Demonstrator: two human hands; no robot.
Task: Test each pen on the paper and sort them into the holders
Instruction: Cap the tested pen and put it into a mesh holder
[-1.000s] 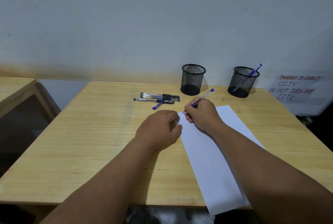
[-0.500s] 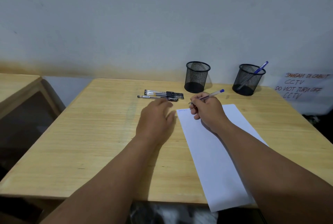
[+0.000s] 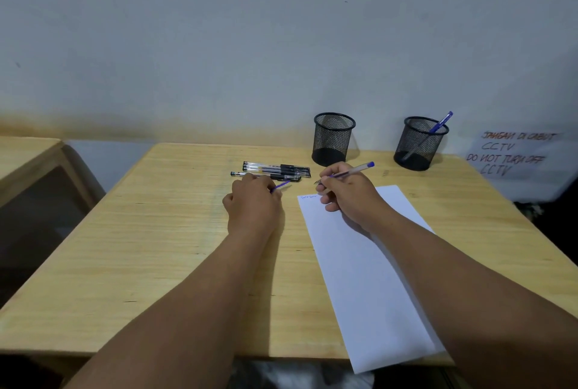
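My right hand [image 3: 350, 198] grips a clear pen with a blue end [image 3: 356, 169], its tip lifted just past the top edge of the white paper [image 3: 359, 263]. A small blue scribble [image 3: 308, 197] marks the paper's top left corner. My left hand [image 3: 253, 204] rests left of the paper, fingers closed over a blue pen cap [image 3: 280, 186] that lies on the table. Just beyond it lie several black-capped pens [image 3: 275, 169]. Two black mesh holders stand at the back: the left holder [image 3: 333, 138] looks empty, and the right holder [image 3: 420, 144] has one blue pen [image 3: 439, 123].
The wooden table [image 3: 156, 232] stands against a white wall. A handwritten CCTV sign [image 3: 513, 151] hangs on the wall at the right. A second wooden table [image 3: 25, 151] stands to the left across a gap. The paper overhangs the near table edge.
My right hand has lifted the pen off the paper after writing a scribble. My left hand has left the paper's corner and moved forward onto the blue cap by the pens.
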